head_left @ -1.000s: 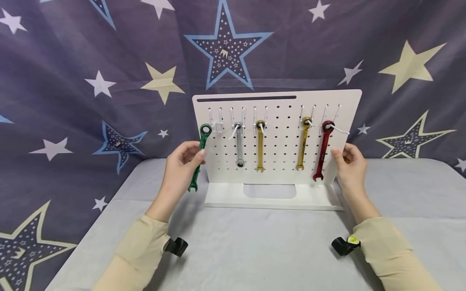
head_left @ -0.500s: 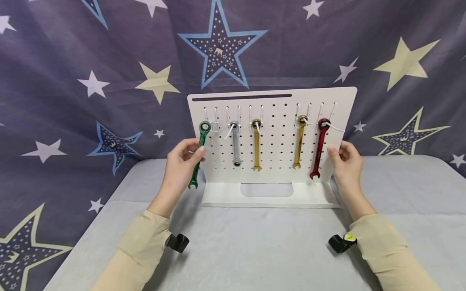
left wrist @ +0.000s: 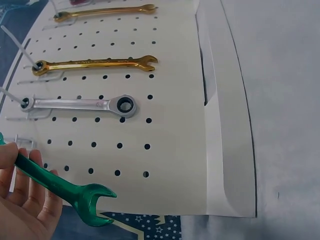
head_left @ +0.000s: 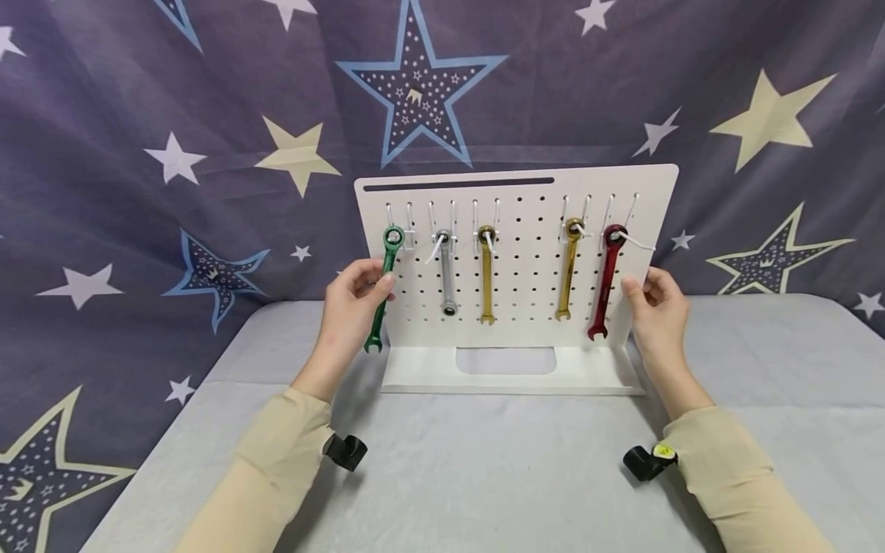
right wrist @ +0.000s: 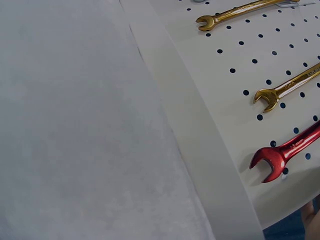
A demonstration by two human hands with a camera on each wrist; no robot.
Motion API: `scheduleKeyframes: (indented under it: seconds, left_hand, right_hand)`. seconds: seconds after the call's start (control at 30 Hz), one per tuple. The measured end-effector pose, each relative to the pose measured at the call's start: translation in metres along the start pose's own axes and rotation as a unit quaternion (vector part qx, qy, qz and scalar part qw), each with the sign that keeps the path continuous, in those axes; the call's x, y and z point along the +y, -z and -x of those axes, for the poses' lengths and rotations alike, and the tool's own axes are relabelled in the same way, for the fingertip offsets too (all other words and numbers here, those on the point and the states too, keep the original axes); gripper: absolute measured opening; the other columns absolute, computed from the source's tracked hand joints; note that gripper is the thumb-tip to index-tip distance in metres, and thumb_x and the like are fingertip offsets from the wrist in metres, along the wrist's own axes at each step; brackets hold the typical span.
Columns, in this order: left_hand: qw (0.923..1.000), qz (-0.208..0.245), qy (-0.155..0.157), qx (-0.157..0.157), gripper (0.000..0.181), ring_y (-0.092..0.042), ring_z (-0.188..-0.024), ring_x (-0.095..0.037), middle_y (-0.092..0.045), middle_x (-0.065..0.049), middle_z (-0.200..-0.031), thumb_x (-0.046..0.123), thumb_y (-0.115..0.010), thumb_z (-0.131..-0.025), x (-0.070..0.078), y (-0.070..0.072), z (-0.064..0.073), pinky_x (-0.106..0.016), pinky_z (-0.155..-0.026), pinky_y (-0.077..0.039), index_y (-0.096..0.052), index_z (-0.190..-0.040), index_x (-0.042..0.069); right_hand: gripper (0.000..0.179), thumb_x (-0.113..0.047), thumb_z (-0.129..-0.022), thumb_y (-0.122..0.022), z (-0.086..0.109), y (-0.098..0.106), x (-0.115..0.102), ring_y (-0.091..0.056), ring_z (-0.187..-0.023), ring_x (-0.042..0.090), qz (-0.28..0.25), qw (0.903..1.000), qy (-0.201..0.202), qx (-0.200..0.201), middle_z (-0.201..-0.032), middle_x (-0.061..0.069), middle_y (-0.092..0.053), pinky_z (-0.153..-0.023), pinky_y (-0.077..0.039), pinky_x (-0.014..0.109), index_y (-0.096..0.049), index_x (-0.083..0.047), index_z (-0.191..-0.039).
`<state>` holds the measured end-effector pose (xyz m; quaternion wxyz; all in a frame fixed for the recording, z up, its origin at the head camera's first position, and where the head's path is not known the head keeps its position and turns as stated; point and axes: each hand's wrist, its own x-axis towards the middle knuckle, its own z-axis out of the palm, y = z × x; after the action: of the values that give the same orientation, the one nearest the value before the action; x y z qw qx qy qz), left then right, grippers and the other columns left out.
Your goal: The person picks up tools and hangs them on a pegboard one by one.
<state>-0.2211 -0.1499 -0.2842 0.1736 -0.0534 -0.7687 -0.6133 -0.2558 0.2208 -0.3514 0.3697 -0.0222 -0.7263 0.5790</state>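
Observation:
My left hand (head_left: 351, 307) pinches a green combination wrench (head_left: 376, 326) between thumb and fingers, at the left edge of a white pegboard (head_left: 601, 181). The wrench slants, its ring end up and overlapping the leftmost wire hook in the head view, its open end down. In the left wrist view that green open end (left wrist: 91, 201) stands out past the fingers. My right hand (head_left: 660, 316) holds the board's right edge, thumb at the front, fingers partly hidden behind. Nearest to it hangs a red wrench (head_left: 606, 288).
Also on hooks are a silver wrench (head_left: 447, 276) and two gold wrenches, one near the middle (head_left: 487, 280) and one farther right (head_left: 568, 273). White hook prongs (head_left: 435, 249) stick out forward. The board's base (head_left: 422, 372) sits on a grey-covered table (head_left: 498, 468), before a starry curtain (head_left: 539, 100).
My left hand has moved slightly right and up with the green wrench, bringing its ring end over the leftmost hook. The right hand keeps its hold on the board. The head view has shifted a little.

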Motion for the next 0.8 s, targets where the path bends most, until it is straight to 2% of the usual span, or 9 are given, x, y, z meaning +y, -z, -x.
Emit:
scheduleKeyframes:
  seconds: [0.13, 0.3, 0.6, 0.8]
  left_hand:
    - [0.9999, -0.008, 0.006, 0.003, 0.025, -0.062, -0.078, -0.01, -0.062, -0.007, -0.099, 0.01, -0.063, -0.098, -0.001, -0.003, -0.003, -0.023, -0.078, -0.049, -0.061, -0.12, -0.003]
    - [0.9999, 0.0, 0.013, 0.011, 0.025, -0.062, -0.075, -0.011, -0.063, -0.008, -0.099, 0.008, -0.063, -0.098, -0.003, -0.008, -0.008, -0.023, -0.076, -0.049, -0.061, -0.12, -0.003]
    - [0.9989, 0.017, 0.037, 0.023, 0.025, -0.061, -0.074, -0.009, -0.058, -0.004, -0.094, 0.01, -0.063, -0.098, -0.009, -0.015, -0.015, -0.026, -0.078, -0.047, -0.062, -0.12, -0.002]
    - [0.9986, 0.021, 0.04, 0.027, 0.026, -0.062, -0.077, -0.01, -0.06, -0.004, -0.093, 0.011, -0.063, -0.098, -0.014, -0.019, -0.018, -0.022, -0.079, -0.046, -0.061, -0.12, -0.003]
  right_hand:
    - [0.03, -0.013, -0.093, -0.069, 0.0, 0.0, 0.0, -0.048, -0.071, 0.003, -0.004, 1.0, -0.002, -0.002, -0.075, -0.014, -0.051, -0.065, -0.04, 0.013, -0.062, 0.01, -0.111]
    - [0.028, -0.011, -0.093, -0.069, -0.001, 0.0, 0.0, -0.048, -0.07, 0.003, -0.005, 1.0, -0.003, 0.003, -0.074, -0.015, -0.052, -0.064, -0.04, 0.013, -0.062, 0.01, -0.11]
    - [0.026, -0.011, -0.092, -0.07, -0.002, -0.002, 0.0, -0.048, -0.072, 0.003, -0.008, 0.9999, -0.011, 0.005, -0.075, -0.012, -0.05, -0.068, -0.04, 0.014, -0.062, 0.008, -0.108]
    - [0.027, -0.011, -0.093, -0.069, -0.002, -0.001, 0.002, -0.048, -0.072, 0.003, -0.008, 0.9999, -0.006, 0.005, -0.076, -0.011, -0.05, -0.067, -0.04, 0.015, -0.061, 0.009, -0.108]
